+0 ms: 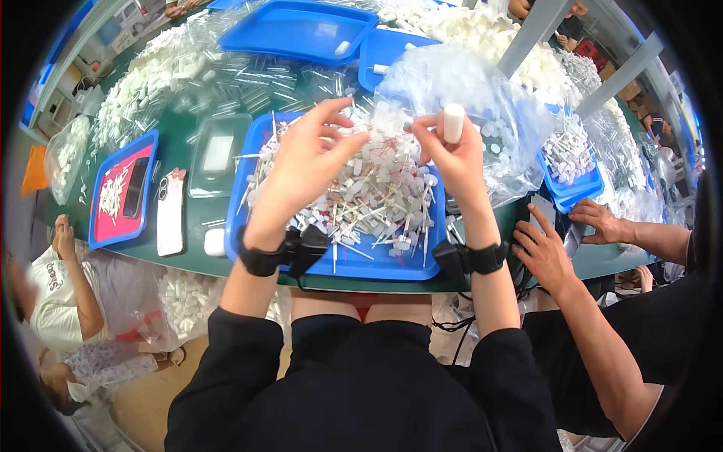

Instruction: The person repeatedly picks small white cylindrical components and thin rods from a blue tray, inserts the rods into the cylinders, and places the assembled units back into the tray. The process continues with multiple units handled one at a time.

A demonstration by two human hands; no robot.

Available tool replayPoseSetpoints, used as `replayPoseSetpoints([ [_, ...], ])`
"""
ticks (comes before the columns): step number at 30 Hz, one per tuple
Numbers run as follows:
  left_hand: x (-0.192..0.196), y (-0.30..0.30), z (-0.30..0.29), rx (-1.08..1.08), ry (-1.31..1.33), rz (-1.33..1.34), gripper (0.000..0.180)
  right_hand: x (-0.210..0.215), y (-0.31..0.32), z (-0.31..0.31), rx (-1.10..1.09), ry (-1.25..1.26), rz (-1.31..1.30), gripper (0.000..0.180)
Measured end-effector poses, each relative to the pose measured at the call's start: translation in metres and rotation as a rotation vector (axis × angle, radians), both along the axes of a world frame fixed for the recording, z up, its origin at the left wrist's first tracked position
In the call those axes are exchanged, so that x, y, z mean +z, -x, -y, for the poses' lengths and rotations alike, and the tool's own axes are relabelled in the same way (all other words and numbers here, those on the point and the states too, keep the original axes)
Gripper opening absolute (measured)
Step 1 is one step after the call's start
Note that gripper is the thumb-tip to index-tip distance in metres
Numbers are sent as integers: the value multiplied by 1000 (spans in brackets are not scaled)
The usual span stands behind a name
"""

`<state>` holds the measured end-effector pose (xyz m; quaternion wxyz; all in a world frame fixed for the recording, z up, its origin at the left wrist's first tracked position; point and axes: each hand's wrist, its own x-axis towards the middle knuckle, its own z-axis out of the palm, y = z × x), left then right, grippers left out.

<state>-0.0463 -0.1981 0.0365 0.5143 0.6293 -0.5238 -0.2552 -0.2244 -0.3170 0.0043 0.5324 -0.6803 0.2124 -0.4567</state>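
Note:
My right hand point(461, 160) is closed around a small white cylindrical bottle point(453, 120), which stands upright above the far right part of a blue tray point(346, 268). The thumb and index finger meet in front of it; whether something tiny is pinched there is too small to tell. My left hand point(310, 157) hovers over the tray's left side, fingers curved and apart, with nothing visible in it. Beneath both hands the tray holds a heap of thin white sticks with round white caps point(361, 194). Black bands with small devices sit on both my wrists.
Left lie a clear plastic box point(202, 181), a phone point(172, 215) and a smaller blue tray point(105, 238). Empty blue trays point(290, 34), clear tubes and a plastic bag point(482, 90) are beyond. Right, a co-worker's hands point(546, 256) touch a dark device beside a filled tray point(576, 188).

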Motion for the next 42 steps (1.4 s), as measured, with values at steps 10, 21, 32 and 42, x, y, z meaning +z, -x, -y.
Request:
replayPoseSetpoints([
  [10, -16, 11, 11, -334, 155, -568, 26, 23, 10, -36, -84, 189, -206, 8],
  [21, -28, 1, 16, -191, 178, -504, 27, 2, 7, 8, 84, 11, 109, 32],
  [32, -33, 4, 21, -170, 248, -530, 18, -8, 19, 5, 191, -225, 66, 28],
  [42, -29, 3, 17, -144, 245, -508, 20, -7, 15, 4, 216, -203, 70, 31],
])
